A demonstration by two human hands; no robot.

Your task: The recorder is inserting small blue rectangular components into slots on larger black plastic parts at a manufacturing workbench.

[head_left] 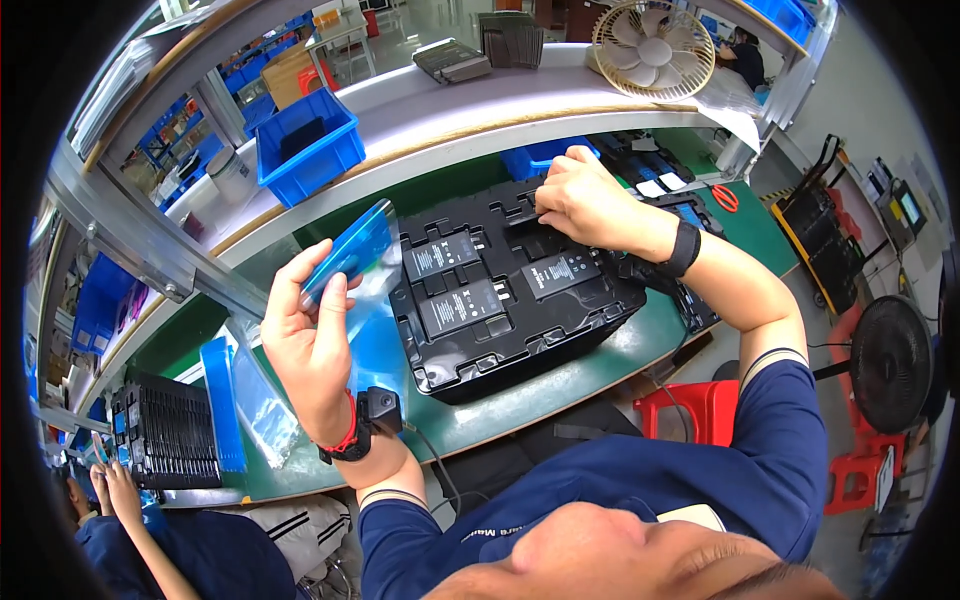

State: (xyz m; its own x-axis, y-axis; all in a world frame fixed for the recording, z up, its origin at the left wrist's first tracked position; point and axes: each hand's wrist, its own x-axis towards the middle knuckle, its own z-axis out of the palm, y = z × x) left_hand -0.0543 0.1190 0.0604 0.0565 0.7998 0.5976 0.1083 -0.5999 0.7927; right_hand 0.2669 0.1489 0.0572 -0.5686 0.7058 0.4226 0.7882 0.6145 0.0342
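Observation:
My left hand (312,335) is raised at the left of a black moulded plastic tray (465,372), its thumb and fingers closed on a shiny blue plastic film (358,243) with a clear edge. My right hand (590,203) is over the tray's far right part, fingers curled together in a pinch; whatever they hold is hidden. Flat black batteries with white print lie in the tray's recesses: one at the near left (463,308), one at the far left (441,257) and one at the right (560,273). The tray stands on a green-topped bench (480,415).
Clear and blue film sheets (262,400) lie left of the tray. Beyond it are a blue bin (310,150) and a fan (654,52) on the shelf. Red-handled scissors (724,199) lie at the right. A co-worker's hands (115,485) are by a black rack (165,430).

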